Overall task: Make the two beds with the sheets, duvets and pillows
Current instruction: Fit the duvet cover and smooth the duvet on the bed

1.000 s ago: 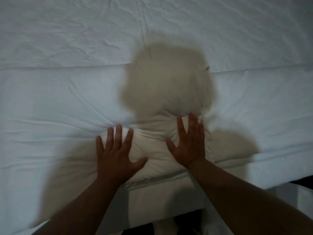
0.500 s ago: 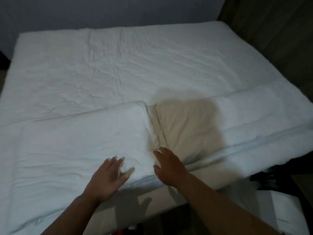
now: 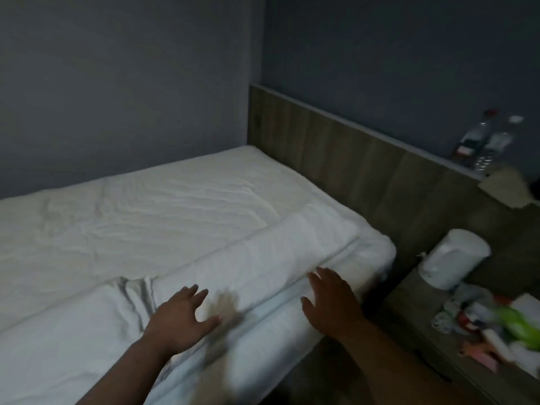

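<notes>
A bed with a white sheet [image 3: 146, 217] fills the left and middle of the head view. A folded white duvet [image 3: 263, 264] lies as a long band along the near edge. My left hand [image 3: 182, 317] lies flat with spread fingers on the duvet near a crumpled fold [image 3: 134, 293]. My right hand [image 3: 333, 299] is open with straight fingers at the duvet's near edge, towards the head end. Neither hand grips any cloth. No pillow is visible.
A wooden headboard panel [image 3: 365, 171] runs along the right. Two plastic bottles [image 3: 482, 141] stand on its ledge beside a crumpled cloth [image 3: 505, 185]. A bedside shelf [image 3: 415, 311] holds a white paper roll [image 3: 455, 258] and cluttered small items, one green [image 3: 517, 323].
The view has swung up and to the right, from the middle of the bed to its head end. Both hands have moved right along the folded duvet and stay flat.
</notes>
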{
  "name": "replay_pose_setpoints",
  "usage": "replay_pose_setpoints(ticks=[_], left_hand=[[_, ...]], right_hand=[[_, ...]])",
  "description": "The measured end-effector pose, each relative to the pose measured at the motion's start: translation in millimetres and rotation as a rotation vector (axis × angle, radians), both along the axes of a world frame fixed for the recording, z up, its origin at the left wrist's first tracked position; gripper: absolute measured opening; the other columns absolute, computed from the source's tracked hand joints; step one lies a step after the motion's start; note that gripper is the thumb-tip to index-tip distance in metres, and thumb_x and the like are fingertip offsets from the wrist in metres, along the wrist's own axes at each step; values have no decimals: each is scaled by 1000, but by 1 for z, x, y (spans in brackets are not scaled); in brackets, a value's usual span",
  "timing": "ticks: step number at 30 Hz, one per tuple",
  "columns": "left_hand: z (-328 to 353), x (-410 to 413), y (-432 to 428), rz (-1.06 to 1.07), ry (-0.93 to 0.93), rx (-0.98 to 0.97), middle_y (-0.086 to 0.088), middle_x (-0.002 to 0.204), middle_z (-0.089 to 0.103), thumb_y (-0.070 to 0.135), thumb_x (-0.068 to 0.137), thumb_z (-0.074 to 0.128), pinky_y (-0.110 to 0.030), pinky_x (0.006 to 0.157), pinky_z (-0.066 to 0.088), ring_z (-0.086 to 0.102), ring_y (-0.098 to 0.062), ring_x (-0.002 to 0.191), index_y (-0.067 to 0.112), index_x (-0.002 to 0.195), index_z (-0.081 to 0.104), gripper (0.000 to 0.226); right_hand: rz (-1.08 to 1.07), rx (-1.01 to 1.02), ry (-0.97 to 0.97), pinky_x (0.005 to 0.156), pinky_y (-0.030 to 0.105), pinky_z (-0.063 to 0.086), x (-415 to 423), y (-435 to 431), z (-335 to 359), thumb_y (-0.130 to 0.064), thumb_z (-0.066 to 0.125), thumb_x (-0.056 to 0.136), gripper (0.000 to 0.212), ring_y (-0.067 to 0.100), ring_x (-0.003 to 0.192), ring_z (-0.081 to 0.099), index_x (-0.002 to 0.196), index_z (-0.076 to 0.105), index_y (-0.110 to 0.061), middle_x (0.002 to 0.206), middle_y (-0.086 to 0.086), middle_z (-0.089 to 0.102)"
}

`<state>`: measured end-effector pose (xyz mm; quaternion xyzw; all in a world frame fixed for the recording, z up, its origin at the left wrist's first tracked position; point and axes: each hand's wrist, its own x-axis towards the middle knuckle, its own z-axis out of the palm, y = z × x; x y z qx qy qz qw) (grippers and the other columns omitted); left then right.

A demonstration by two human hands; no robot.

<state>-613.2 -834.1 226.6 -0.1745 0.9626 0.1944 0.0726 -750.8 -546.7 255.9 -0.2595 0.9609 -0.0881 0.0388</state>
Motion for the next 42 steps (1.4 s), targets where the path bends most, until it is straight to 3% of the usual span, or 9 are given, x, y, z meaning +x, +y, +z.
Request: replay_pose_setpoints(ticks=[2, 6, 11, 13, 24, 32, 38, 42], left_hand=[[9, -24, 17, -25, -2, -52, 6, 163, 18, 79, 83, 41, -32, 118, 22, 12, -12, 151, 28, 155, 27, 89], [17, -64, 41, -74, 35, -80, 5, 163, 20, 73, 88, 42, -31, 117, 22, 13, -12, 151, 26, 154, 28, 83], [23, -124, 67, -194, 26, -141, 4, 162, 23, 88, 59, 13, -29, 115, 25, 17, -13, 149, 23, 154, 28, 116], [16, -156, 69, -223, 44, -185, 3, 163, 20, 89, 56, 8, -30, 117, 24, 14, -14, 151, 24, 155, 25, 120], [-46, -325, 49, -248, -45, -129, 1, 165, 12, 92, 56, 6, -34, 121, 17, 6, -17, 152, 26, 157, 17, 121], [-76, -396, 46, -240, -74, -97, -2, 165, 12, 93, 57, 10, -39, 121, 18, 8, -21, 152, 25, 157, 19, 121], [-107, -422, 61, -199, -97, -44, -4, 165, 3, 101, 46, -11, -40, 122, 14, 0, -24, 152, 24, 158, 11, 138], [-129, -447, 75, -170, -106, -23, -6, 165, -3, 96, 57, 6, -42, 122, 12, -4, -25, 152, 23, 158, 7, 125]], right_hand=[[-70, 8, -20, 120, 36, 19, -11, 39, 12, -49, 44, 98, 64, 23, 148, 22, 152, 32, -17, 160, 7, 27], [-186, -8, -69, 120, 36, 19, -31, 89, 19, -48, 44, 99, 63, 23, 148, 20, 153, 30, -19, 161, 6, 23], [-220, 81, -74, 122, 44, 17, -70, 125, 13, -54, 40, 98, 69, 27, 151, 10, 155, 24, -19, 164, 7, 16], [-226, 99, -59, 122, 44, 16, -97, 130, 12, -55, 40, 98, 70, 26, 152, 9, 155, 24, -18, 164, 7, 15], [-282, 185, -131, 121, 47, 17, -270, 100, -22, -59, 41, 96, 72, 28, 151, 10, 155, 23, -21, 164, 8, 13], [-285, 204, -225, 119, 45, 23, -331, 82, -53, -58, 43, 96, 73, 28, 149, 15, 155, 24, -19, 162, 9, 19], [-259, 182, -299, 120, 43, 23, -380, 74, -76, -60, 47, 93, 80, 27, 149, 15, 156, 19, -19, 162, 9, 17], [-231, 182, -324, 120, 43, 22, -426, 70, -97, -61, 47, 93, 80, 27, 149, 12, 156, 17, -22, 163, 8, 13]])
